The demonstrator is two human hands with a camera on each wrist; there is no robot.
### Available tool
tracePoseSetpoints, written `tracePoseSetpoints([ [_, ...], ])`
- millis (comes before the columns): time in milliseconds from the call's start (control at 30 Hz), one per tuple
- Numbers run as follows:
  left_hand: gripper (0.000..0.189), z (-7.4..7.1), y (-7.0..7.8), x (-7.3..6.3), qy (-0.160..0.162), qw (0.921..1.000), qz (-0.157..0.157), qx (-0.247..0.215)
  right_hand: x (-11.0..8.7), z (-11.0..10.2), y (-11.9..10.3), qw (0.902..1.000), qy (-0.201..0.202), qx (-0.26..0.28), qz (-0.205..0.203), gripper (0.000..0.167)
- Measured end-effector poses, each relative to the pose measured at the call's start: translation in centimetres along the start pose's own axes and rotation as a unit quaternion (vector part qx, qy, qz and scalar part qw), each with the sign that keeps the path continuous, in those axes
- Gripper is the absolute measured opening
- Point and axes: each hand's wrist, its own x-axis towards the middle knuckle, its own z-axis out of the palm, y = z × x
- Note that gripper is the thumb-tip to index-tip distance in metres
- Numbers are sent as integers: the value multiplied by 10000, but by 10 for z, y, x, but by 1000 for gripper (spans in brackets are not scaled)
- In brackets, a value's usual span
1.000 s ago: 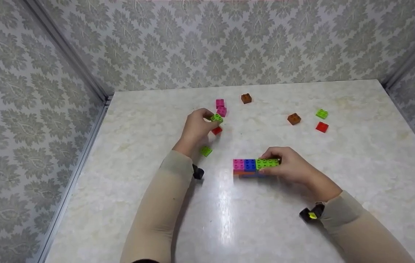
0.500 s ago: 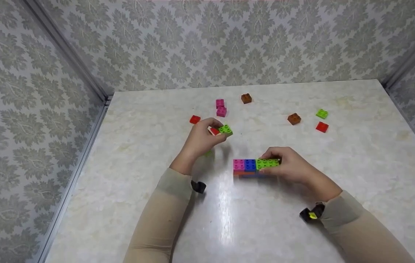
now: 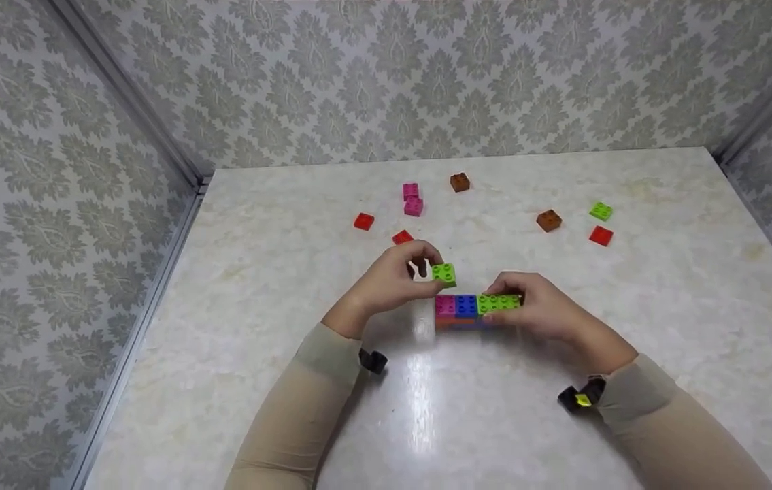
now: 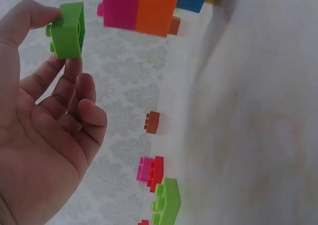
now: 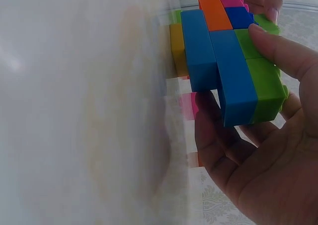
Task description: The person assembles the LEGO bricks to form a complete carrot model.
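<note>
My left hand (image 3: 396,279) pinches a small green toy building brick (image 3: 443,273) between thumb and fingertips. It overlaps the pink end of a long brick stack (image 3: 466,306) in the head view. In the left wrist view the brick's studs face left, beside the stack's pink and orange bricks. My right hand (image 3: 536,309) grips the stack by its right end, thumb on the near side and fingers behind. The right wrist view shows layers of green, dark blue and pink over blue and orange bricks (image 5: 214,11), with another blue and a yellow brick (image 5: 178,51) underneath.
Loose bricks lie farther back: two red (image 3: 364,221) and two pink (image 3: 413,206) behind my left hand, a brown one (image 3: 460,182) near the wall. Another brown (image 3: 549,220), a green (image 3: 601,211) and a red brick (image 3: 601,235) are at the right. Patterned walls (image 3: 392,82) surround the table.
My left hand has carried the green brick right and nearer, from beside the red bricks to the stack's pink end. The right hand and the stack have stayed in place.
</note>
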Motion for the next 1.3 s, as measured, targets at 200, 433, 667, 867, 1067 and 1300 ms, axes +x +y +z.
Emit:
tracePoseSetpoints([
  [200,25,8,4,0,-358,9993,103,27,1,0,1,9999,-1,53,-139,26],
  [433,23,13,2,-3,-693,9974,140,101,2,1,1,9998,-20,47,-215,25],
  [667,20,14,2,-2,-1017,9948,47,0,1,-1,2,9998,-45,52,-182,26],
  [867,20,15,5,-3,-1127,9934,-214,-78,1,-1,2,9998,-37,40,-176,26],
  [1067,19,17,4,-3,-1067,9936,-246,-262,0,-1,1,9999,-51,81,-140,27],
  [1300,18,22,1,-5,-928,9942,-174,-513,1,-1,2,9999,-47,115,-114,27],
])
